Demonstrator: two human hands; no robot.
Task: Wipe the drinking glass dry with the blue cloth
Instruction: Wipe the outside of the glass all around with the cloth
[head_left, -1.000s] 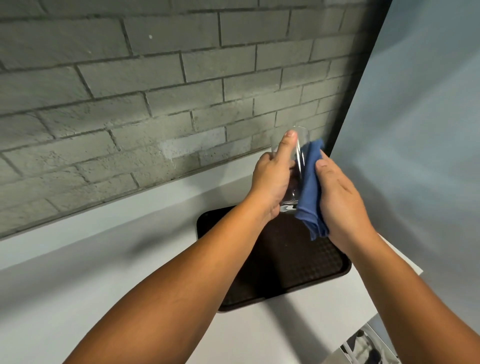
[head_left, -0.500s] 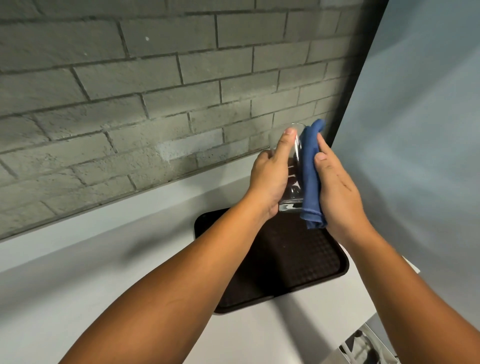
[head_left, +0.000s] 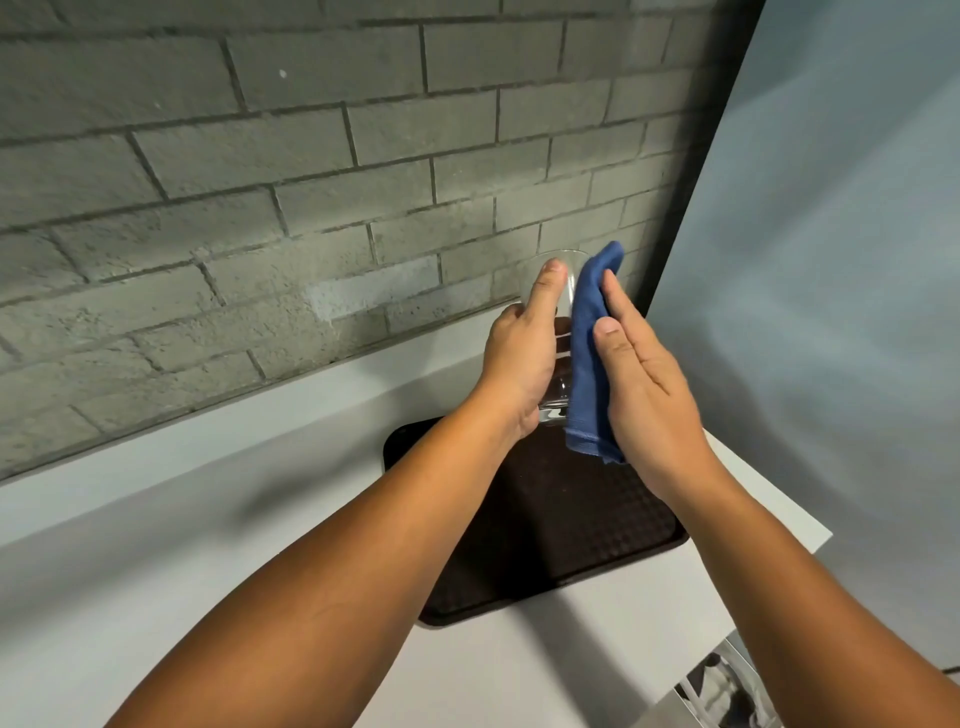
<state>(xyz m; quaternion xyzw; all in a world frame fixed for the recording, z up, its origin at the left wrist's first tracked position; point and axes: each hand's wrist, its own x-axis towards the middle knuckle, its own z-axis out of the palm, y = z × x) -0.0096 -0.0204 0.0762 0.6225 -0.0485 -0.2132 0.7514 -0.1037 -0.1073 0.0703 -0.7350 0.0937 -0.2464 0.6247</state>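
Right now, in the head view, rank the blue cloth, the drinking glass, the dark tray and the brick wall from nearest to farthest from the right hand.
1. blue cloth: pressed under the right hand, against its palm side.
2. drinking glass: just beyond the cloth, gripped by the left hand.
3. dark tray: on the counter below both hands.
4. brick wall: behind the counter, farthest.

Soft, even indoor light, moderately dim, with no harsh glare. A pale bright patch sits on the brick wall (head_left: 374, 291). The forearms cast diffuse shadows across the white surface (head_left: 156, 545) (edges blurred). Brick lines bow from wide-angle distortion; detail looks slightly soft throughout.
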